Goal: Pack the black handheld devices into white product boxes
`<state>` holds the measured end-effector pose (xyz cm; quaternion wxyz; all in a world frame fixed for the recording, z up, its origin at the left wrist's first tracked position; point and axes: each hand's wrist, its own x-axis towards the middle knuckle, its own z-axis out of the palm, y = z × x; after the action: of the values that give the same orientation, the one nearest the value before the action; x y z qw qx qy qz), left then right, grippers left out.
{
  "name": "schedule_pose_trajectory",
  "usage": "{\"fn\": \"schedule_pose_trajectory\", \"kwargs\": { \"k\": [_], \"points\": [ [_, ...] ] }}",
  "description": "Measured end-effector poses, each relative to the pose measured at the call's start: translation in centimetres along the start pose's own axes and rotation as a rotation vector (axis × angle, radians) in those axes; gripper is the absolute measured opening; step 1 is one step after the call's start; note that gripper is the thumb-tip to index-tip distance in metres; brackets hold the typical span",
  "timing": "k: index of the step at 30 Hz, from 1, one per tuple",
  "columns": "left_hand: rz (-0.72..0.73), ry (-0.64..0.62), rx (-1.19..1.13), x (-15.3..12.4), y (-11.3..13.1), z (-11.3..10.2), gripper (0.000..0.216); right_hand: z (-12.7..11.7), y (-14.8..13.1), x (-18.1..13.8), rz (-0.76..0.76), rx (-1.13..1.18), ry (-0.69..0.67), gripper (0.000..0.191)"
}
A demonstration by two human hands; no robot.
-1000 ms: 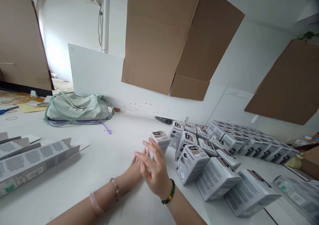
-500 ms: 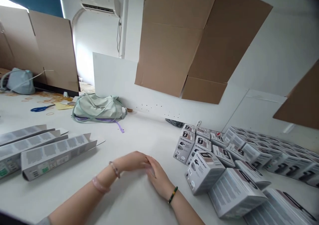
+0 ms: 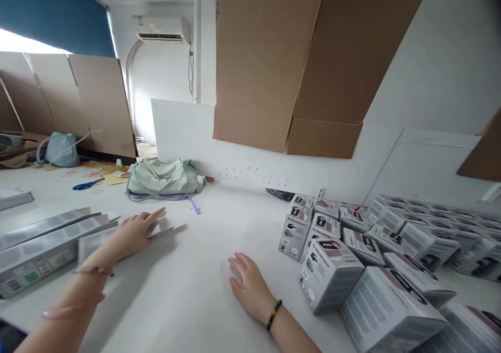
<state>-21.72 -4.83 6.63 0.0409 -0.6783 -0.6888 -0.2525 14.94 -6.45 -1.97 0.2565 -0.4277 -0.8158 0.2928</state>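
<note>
Tabletop (image 3: pixel 203 311), white and broad, carries everything here. Finished boxes (image 3: pixel 329 272) crowd it from three to five o'clock in the view, standing and leaning in rows. Flat carton blanks (image 3: pixel 39 248) lie stacked at nine o'clock, grey and printed, with a pale green bag (image 3: pixel 164 178) beyond them at eleven.

A second ago the hands were closed together around a small box, then lay folded low at mid-table; now they have parted. That box is no longer between them, and it cannot be told apart from the others at the right. The work in hand has shifted from a built box to the flat stock.

The left hand (image 3: pixel 133 232) has gone out toward nine o'clock and lies palm down on the near end of the top blank (image 3: pixel 169 231), fingers spread fairly wide, pressing rather than gripping. The blank's edge is blurred. The right hand (image 3: pixel 248 285) stays at six o'clock, open and loosely spread, flat on bare table and holding nothing, with the nearest finished box at its three o'clock, close but apart. A bead bracelet (image 3: pixel 274 314) circles its wrist.
</note>
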Motion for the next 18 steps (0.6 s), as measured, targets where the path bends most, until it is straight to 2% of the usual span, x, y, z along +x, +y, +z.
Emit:
{"fn": "schedule_pose_trajectory", "kwargs": {
  "k": [3,6,8,9,11,14,18],
  "points": [
    [0.108,0.032,0.0,-0.5,7.0,2.1,0.073,0.3,-0.1,-0.1,-0.001,0.204,0.075,0.058],
    [0.186,0.115,-0.191,-2.0,15.0,4.5,0.077,0.8,-0.7,-0.2,0.005,0.461,0.18,0.098],
    [0.2,0.1,-0.362,-3.2,19.1,5.8,0.078,0.9,-1.3,-0.2,-0.01,0.638,0.234,0.121],
    [0.193,0.068,-0.462,-3.6,20.6,6.2,0.082,0.7,-1.5,-0.2,-0.042,0.734,0.259,0.127],
    [0.17,-0.047,-0.672,-3.6,22.2,6.6,0.088,-0.1,-1.9,-0.1,-0.133,0.914,0.296,0.125],
    [0.058,-0.19,-0.935,-1.7,22.0,6.2,0.077,-1.8,-1.7,0.1,-0.191,1.044,0.287,0.107],
    [-0.16,-0.13,-1.067,1.2,19.3,6.1,0.059,-2.7,-1.5,-0.3,-0.143,1.096,0.001,0.07]
  ]
}}
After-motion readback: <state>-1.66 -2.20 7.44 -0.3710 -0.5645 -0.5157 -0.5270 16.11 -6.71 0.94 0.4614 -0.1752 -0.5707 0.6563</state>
